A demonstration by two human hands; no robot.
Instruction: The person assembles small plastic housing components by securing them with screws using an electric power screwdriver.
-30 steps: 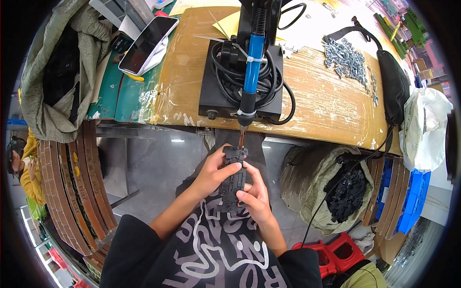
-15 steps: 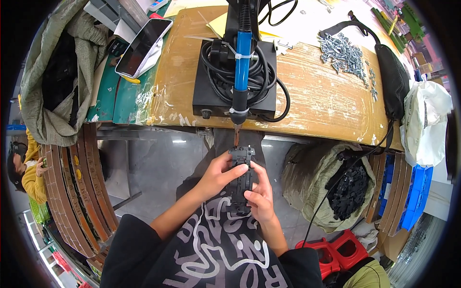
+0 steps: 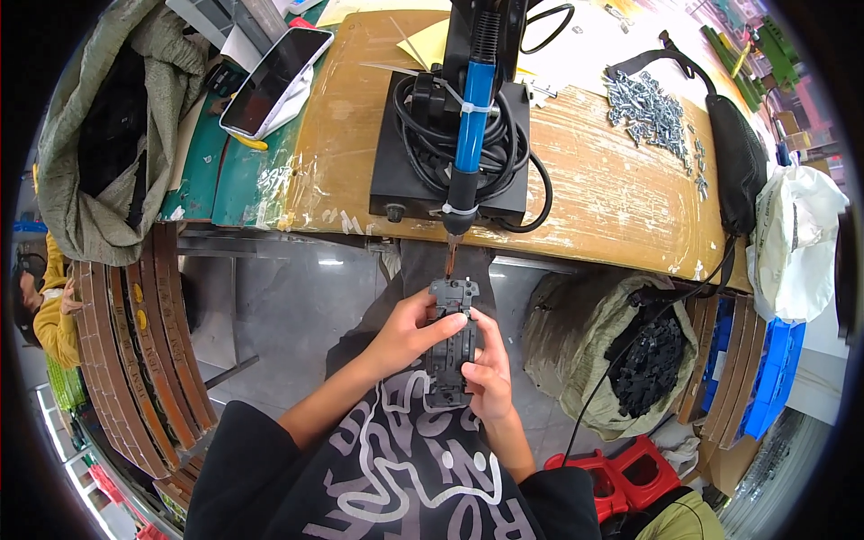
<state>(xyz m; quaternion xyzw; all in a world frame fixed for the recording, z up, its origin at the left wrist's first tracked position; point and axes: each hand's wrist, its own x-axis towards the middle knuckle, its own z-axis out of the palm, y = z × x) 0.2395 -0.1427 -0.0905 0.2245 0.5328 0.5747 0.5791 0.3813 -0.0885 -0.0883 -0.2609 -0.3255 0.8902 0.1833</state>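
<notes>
In the head view, the undersides of both hands' grip are hard to make out: the fingers of the left hand [image 3: 407, 340] curl partly behind the black plastic part [image 3: 448, 362], and some of the right hand [image 3: 491, 382] is hidden there too. The far top of the blue-handled tool [image 3: 471, 117] is cut off by the frame edge, and whether its thin copper-coloured tip [image 3: 451, 258] touches the part's far end cannot be told. At the far left, a person in yellow [image 3: 57, 306] is partly covered by stacked brown boards [image 3: 135, 360]. The contents of the left sack [image 3: 67, 202] are too dark to tell. Both hands close around the part, the left thumb across its upper face, the right thumb against its right edge. It stands lengthwise before the shirt [image 3: 405, 490], just near of the worktable [image 3: 594, 193].
</notes>
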